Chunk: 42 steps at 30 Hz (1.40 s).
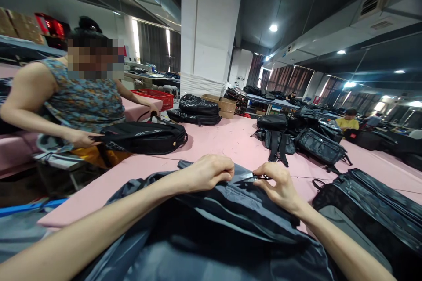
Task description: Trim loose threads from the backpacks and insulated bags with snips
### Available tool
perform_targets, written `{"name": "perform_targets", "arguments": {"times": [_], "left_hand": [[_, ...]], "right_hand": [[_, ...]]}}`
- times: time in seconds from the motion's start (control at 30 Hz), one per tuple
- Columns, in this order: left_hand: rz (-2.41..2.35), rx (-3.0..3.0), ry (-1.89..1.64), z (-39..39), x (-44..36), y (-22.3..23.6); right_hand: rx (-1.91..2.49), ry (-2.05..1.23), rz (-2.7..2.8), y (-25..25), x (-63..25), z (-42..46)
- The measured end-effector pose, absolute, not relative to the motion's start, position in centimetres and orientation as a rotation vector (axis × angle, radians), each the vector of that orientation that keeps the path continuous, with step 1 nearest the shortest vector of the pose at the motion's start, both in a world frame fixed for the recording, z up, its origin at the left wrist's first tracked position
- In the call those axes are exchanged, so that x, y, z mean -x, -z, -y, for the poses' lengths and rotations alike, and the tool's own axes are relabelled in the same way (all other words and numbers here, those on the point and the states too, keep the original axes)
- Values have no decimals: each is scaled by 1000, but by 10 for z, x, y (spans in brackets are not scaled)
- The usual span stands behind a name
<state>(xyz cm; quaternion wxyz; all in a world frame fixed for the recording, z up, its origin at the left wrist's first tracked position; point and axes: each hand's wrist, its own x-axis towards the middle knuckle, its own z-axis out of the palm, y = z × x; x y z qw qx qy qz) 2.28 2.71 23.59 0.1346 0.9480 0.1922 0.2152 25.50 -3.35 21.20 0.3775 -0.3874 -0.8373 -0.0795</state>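
A dark grey-black fabric bag [244,199] lies in front of me, its mouth gaping and its pale grey lining showing. My left hand [214,171] is closed at its far edge, the fingers curled down on the cloth; exactly what they pinch is hidden. Just to the right, my right hand [277,182] grips small scissors [247,176] between thumb and fingers. Their silver blades point left toward my left hand, close over the bag's edge.
Across the pink table [231,140], a co-worker [85,92] handles a black backpack [148,136]. Two stacked black bags [198,109] lie near a cardboard box [220,105]. Patterned bags [319,145] are piled at right; a large bag [372,210] stands by my right arm.
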Motion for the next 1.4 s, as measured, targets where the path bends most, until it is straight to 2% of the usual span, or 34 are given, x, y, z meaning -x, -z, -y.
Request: {"name": "perform_targets", "arguments": {"times": [0.37,0.53,0.63,0.8,1.07,1.13,1.27,1.4], "left_hand": [[-430,-2774,-631,-22,-20,-233],[-547,-2637,-595,-24,-20,-237],[-437,-2631,-518,-28,-22,-237],[-429,-2703,-465,-27,-25,-233],[-452,-2907,-294,-22,-27,-231],[-448,-3023,-251,-16,-28,-229],[-534,-3261,-203,-3,-33,-223],[-1049,-3194,-141,-21,-33,-237]], "right_hand": [[923,562,2443,-227,-221,26],[1068,125,2222,-231,-244,30],[1180,21,1959,-232,-276,44],[1111,140,2085,-225,-313,86],[1056,421,2335,-213,-306,100],[1031,344,2318,-211,-304,98],[1070,-39,1960,-206,-315,95],[1186,-183,1466,-204,-343,94]]}}
